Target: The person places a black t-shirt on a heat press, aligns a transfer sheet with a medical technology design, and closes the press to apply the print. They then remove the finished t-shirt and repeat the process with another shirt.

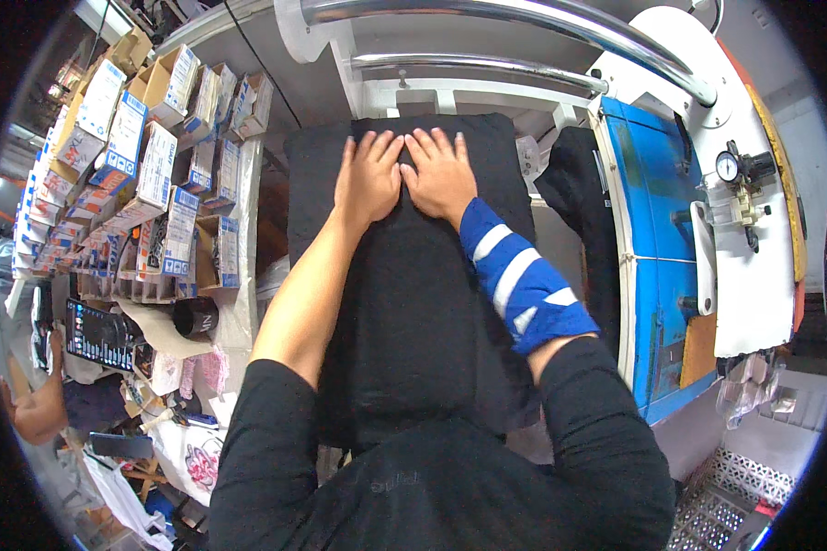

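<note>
From my remote seat, I see cloth spread beneath the left hand and right hand, both flat, unclenched.

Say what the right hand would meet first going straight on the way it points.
The right hand would first cross the last strip of black cloth, then likely meet the white frame beyond, though its height is unclear.

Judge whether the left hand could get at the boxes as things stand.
Probably yes: the left hand lies flat on the black cloth, holding nothing, and nothing bulky seems to block its way left to the boxes; the distance is hard to judge.
</note>
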`<state>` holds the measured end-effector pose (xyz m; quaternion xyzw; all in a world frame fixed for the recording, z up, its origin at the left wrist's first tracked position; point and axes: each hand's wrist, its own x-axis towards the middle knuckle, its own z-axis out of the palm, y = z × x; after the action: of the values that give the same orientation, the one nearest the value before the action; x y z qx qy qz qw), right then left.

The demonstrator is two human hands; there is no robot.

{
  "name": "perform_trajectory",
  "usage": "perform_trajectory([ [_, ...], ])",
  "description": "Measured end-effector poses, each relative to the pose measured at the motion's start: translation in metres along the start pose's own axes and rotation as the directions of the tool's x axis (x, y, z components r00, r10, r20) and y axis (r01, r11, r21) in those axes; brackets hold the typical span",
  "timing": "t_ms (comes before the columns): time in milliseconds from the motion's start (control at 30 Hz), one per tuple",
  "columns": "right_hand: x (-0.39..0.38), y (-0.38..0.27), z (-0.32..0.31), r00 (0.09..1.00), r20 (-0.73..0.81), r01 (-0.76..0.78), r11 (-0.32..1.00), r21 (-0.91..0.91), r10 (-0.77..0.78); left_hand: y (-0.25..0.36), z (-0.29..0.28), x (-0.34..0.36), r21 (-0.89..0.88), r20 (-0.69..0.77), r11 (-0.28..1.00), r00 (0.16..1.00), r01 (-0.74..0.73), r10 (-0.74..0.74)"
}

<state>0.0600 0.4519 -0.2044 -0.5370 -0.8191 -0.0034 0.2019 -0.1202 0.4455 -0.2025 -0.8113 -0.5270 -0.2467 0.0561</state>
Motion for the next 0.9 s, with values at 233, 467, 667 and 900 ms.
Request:
perform_trajectory([
  [233, -0.055, -0.022, -0.034, 0.996, 0.07, -0.057, 0.996, -0.063, 0.061, 0.011, -0.057, -0.065, 0.118, 0.214, 0.989, 0.971, 0.084, -0.108],
  [467, -0.315, -0.112, -0.147, 0.929, 0.33, 0.12, 0.98, 0.161, -0.168, 0.138, -0.185, -0.305, -0.216, 0.436, 0.969, 0.877, -0.118, 0.204],
  [667, -0.409, -0.096, -0.177, 0.995, 0.018, -0.096, 0.948, 0.303, 0.095, 0.097, -0.205, -0.39, -0.416, 0.043, 0.898, 0.989, 0.146, -0.141],
  [900, -0.404, 0.02, -0.123, 0.502, 0.537, -0.753, 0.037, 0.657, 0.677, 0.005, -0.167, -0.38, -0.564, 0.826, -0.435, 0.476, 0.702, -0.304],
])
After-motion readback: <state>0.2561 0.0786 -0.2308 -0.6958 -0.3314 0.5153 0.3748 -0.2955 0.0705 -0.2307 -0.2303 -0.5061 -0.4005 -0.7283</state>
